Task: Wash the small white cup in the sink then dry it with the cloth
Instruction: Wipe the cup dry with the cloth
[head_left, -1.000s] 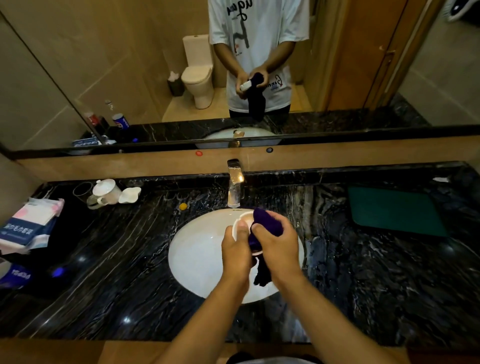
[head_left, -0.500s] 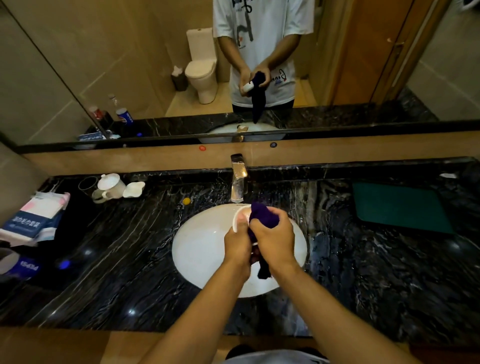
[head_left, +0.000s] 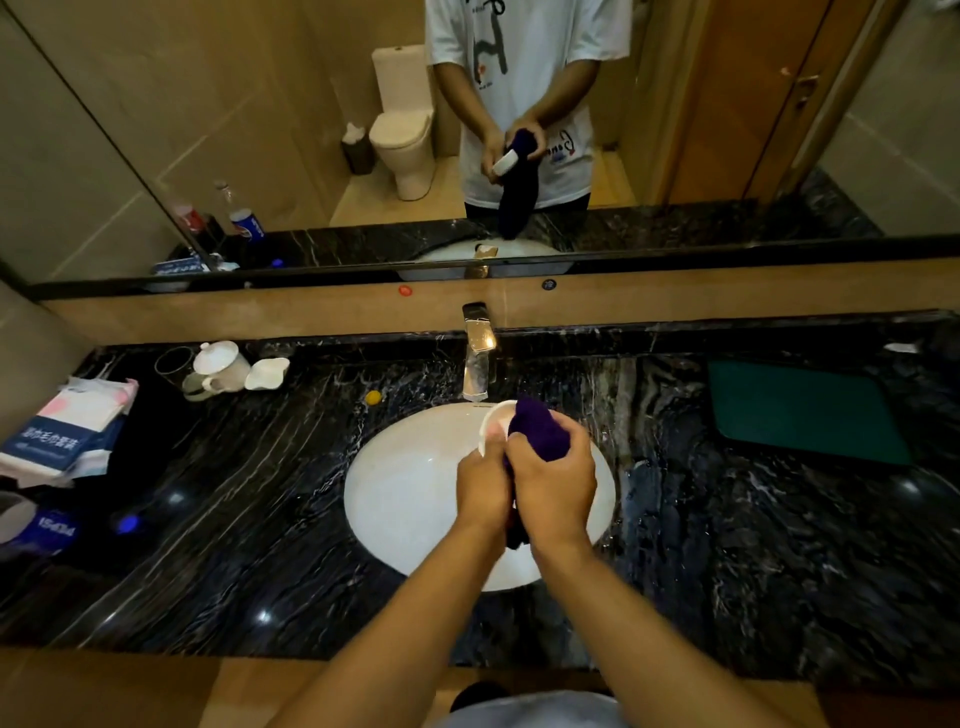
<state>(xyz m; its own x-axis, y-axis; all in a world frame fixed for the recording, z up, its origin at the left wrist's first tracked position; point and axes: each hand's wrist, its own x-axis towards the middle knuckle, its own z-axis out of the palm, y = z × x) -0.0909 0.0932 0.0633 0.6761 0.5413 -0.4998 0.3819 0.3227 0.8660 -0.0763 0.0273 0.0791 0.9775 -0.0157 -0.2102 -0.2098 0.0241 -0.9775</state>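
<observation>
Over the white oval sink (head_left: 405, 499), my left hand (head_left: 480, 486) grips the small white cup (head_left: 494, 423), tilted with its mouth towards me. My right hand (head_left: 553, 488) is closed on the dark purple cloth (head_left: 537, 428), which is bunched into the cup's mouth. The cloth's loose end hangs down between my two wrists. Most of the cup is hidden by the cloth and my fingers. No water runs from the chrome tap (head_left: 478, 358) behind the sink.
The black marble counter (head_left: 234, 493) holds a lidded white mug (head_left: 221, 366) and a small white dish (head_left: 267, 373) at back left, tissue packs (head_left: 67, 431) far left, a green mat (head_left: 805, 410) at right. A mirror above shows a person's reflection.
Both hands with the cup and cloth stay together over the sink while the cloth turns slightly in the cup. The view has tilted a little.
</observation>
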